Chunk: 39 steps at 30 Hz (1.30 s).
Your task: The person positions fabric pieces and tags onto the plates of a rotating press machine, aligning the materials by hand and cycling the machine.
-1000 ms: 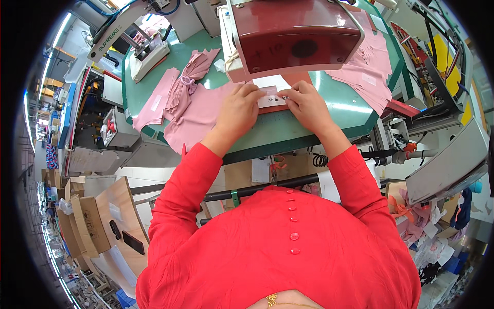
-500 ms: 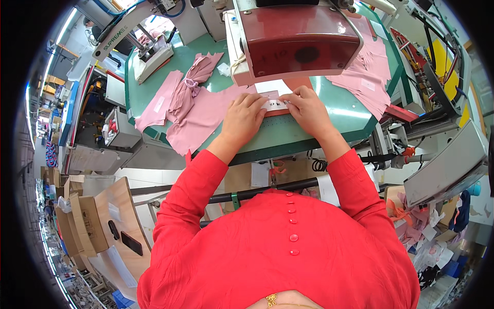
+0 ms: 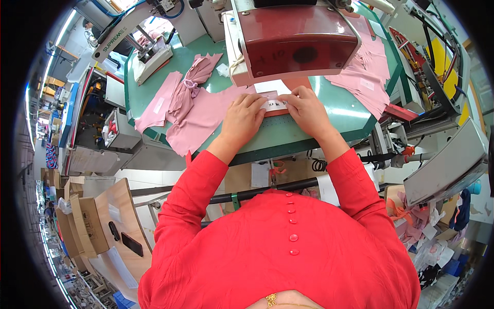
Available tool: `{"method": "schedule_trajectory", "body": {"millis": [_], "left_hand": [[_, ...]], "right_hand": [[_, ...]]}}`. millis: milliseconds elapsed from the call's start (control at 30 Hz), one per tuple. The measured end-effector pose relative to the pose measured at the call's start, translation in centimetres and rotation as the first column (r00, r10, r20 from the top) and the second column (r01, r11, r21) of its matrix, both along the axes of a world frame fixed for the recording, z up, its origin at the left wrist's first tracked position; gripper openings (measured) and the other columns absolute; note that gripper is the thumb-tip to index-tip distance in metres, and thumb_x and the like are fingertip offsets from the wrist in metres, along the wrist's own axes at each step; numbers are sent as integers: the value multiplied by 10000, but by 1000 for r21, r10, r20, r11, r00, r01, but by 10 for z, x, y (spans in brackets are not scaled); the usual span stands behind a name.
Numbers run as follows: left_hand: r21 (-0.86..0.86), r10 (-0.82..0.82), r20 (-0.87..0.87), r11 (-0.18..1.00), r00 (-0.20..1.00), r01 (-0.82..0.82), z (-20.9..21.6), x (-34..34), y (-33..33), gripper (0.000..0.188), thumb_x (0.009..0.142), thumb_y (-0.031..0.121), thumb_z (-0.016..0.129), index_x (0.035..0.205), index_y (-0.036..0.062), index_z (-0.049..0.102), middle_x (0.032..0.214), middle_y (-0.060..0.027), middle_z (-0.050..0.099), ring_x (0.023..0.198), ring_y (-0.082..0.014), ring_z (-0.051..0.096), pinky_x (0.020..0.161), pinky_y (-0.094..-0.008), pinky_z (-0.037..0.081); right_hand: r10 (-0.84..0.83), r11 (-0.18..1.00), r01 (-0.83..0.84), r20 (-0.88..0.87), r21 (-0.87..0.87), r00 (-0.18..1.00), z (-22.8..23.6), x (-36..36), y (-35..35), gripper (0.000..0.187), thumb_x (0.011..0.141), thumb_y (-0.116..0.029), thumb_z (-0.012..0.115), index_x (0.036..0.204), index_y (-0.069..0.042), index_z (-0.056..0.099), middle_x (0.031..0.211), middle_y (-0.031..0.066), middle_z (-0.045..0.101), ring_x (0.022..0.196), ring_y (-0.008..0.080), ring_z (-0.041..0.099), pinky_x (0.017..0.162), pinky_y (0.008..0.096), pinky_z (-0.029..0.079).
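Between my two hands lies a white strip with dark printed marks point(image 3: 275, 105), at the front edge of a reddish-brown pad point(image 3: 297, 82). My left hand point(image 3: 244, 117) has its fingers closed at the strip's left end. At the right end, the thumb and forefinger of my right hand point(image 3: 309, 110) pinch the strip. Pink fabric point(image 3: 218, 103) reaches up to my left fingers. Just behind the strip is a white sheet point(image 3: 271, 86), partly under the machine's red head point(image 3: 298, 44). The fingertips partly cover the strip's ends.
Stacked pink fabric pieces point(image 3: 161, 103) lie left on the green table point(image 3: 247, 153), a tied bundle point(image 3: 190, 85) among them. Another pink stack point(image 3: 366, 85) lies right. A second press arm point(image 3: 121, 36) stands back left. A wooden side table point(image 3: 121, 206) holds a phone point(image 3: 131, 243).
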<state>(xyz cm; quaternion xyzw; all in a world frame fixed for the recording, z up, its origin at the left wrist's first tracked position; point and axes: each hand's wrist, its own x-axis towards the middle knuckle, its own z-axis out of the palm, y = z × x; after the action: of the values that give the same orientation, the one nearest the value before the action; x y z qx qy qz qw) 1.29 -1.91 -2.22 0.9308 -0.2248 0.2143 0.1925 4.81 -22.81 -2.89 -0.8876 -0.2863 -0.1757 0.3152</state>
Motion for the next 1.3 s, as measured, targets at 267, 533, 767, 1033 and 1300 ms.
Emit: {"method": "schedule_trajectory", "body": {"millis": [267, 533, 767, 1033, 1300], "left_hand": [[-79, -12, -49, 997, 999, 8, 2, 0, 0, 269, 843, 122, 633, 1104, 58, 648, 1104, -79, 618, 1060, -294, 555, 914, -399, 460], [-155, 27, -77, 987, 997, -39, 10, -6, 3, 287, 852, 181, 654, 1120, 79, 645, 1089, -108, 607, 1044, -304, 553, 885, -399, 462], [-104, 62, -171, 991, 983, -80, 19, -25, -3, 334, 851, 240, 666, 1146, 86, 632, 1088, -110, 598, 1029, -311, 549, 876, -412, 456], [-286, 33, -188, 954, 982, -87, 12, -26, -16, 362, 843, 199, 673, 1175, 62, 626, 1117, -141, 590, 1051, -320, 537, 885, -400, 456], [-382, 22, -192, 919, 981, -95, 10, -22, -26, 325, 839, 170, 678, 1132, 34, 644, 1130, -158, 588, 1064, -339, 541, 874, -388, 479]], "right_hand": [[3, 1000, -3, -26, 0, 1000, 0, 0, 0, 202, 862, -118, 604, 1013, -192, 716, 913, 67, 568, 913, 264, 568, 778, 384, 497], [3, 1000, -3, -34, -2, 999, 0, 0, -1, 200, 860, -121, 606, 1013, -188, 715, 924, 65, 571, 922, 266, 567, 782, 385, 498], [19, 999, -17, -84, 31, 996, 2, 0, -3, 257, 844, -98, 601, 1071, -184, 685, 932, 70, 572, 940, 274, 565, 795, 396, 498], [6, 999, -2, -116, 35, 993, 3, 1, -3, 352, 834, -108, 620, 1184, -130, 584, 986, 92, 577, 994, 297, 563, 834, 414, 487], [9, 997, 3, -162, 75, 987, 9, -2, -3, 420, 815, -95, 649, 1220, -100, 542, 1046, 104, 588, 1029, 295, 569, 860, 413, 481]]}}
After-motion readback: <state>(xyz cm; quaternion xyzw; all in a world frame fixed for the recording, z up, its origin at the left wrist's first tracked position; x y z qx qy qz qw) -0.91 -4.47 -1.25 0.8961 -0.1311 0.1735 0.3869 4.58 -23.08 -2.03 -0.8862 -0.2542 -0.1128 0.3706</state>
